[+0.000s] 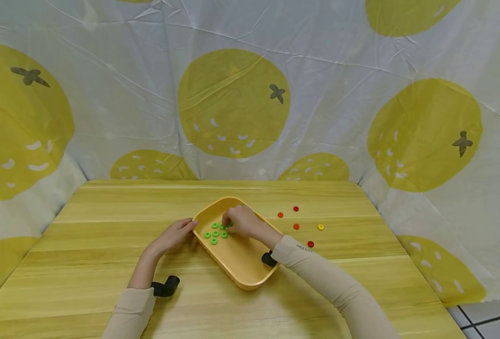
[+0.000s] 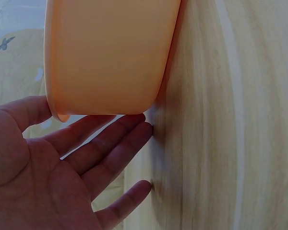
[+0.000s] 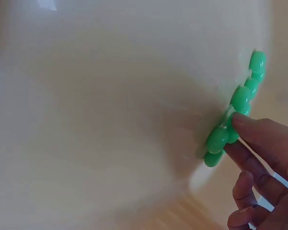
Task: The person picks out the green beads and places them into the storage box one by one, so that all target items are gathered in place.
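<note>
A yellow-orange plastic basin (image 1: 243, 259) stands slantwise on the table, with several small green rings (image 1: 215, 233) grouped on its floor toward the far left end. My left hand (image 1: 175, 235) holds the basin's left corner. In the left wrist view, the thumb lies at the rim and the fingers touch the outer wall (image 2: 110, 57) from below. My right hand (image 1: 243, 220) reaches inside the basin. Seen from the right wrist, its thumb and forefinger pinch a green ring (image 3: 234, 135) among the others; the fingers partly cover it.
Right of the basin lie loose rings on the wooden table (image 1: 105, 226): red ones (image 1: 296, 208), orange ones (image 1: 296, 227) and a yellow one (image 1: 320, 227). A fruit-printed cloth (image 1: 330, 117) hangs behind the table. Black wrist mounts (image 1: 166, 286) sit on both arms.
</note>
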A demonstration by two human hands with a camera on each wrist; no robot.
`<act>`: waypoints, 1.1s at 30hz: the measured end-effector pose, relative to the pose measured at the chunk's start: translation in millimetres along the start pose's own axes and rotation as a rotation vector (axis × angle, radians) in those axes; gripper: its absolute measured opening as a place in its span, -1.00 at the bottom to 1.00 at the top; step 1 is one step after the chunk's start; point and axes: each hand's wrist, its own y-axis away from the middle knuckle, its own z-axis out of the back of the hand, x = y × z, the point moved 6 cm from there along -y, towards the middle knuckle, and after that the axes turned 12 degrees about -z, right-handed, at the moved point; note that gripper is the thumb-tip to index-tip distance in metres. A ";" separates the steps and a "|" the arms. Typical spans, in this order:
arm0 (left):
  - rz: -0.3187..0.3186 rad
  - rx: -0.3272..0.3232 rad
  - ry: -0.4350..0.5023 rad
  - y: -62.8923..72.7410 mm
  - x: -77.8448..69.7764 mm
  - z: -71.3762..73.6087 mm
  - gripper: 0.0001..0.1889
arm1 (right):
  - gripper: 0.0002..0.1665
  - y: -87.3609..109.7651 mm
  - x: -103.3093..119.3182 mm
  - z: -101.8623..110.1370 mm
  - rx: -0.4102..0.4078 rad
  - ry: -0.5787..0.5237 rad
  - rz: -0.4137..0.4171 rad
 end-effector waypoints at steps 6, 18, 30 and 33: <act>0.008 -0.002 0.005 1.1 -0.4 -0.6 -0.42 | -0.90 0.1 -0.8 -3.5 0.005 0.028 -0.004; 0.023 -0.013 -0.011 -0.4 2.4 -1.2 -0.43 | -0.90 0.5 -0.3 -4.1 0.012 0.051 -0.011; 0.025 -0.014 -0.006 -0.7 2.2 -0.9 -0.42 | -0.85 4.8 1.0 11.5 -0.027 0.005 -0.002; 0.016 -0.010 -0.001 -0.6 2.1 -0.9 -0.42 | -0.82 6.2 0.0 17.4 -0.002 -0.058 -0.013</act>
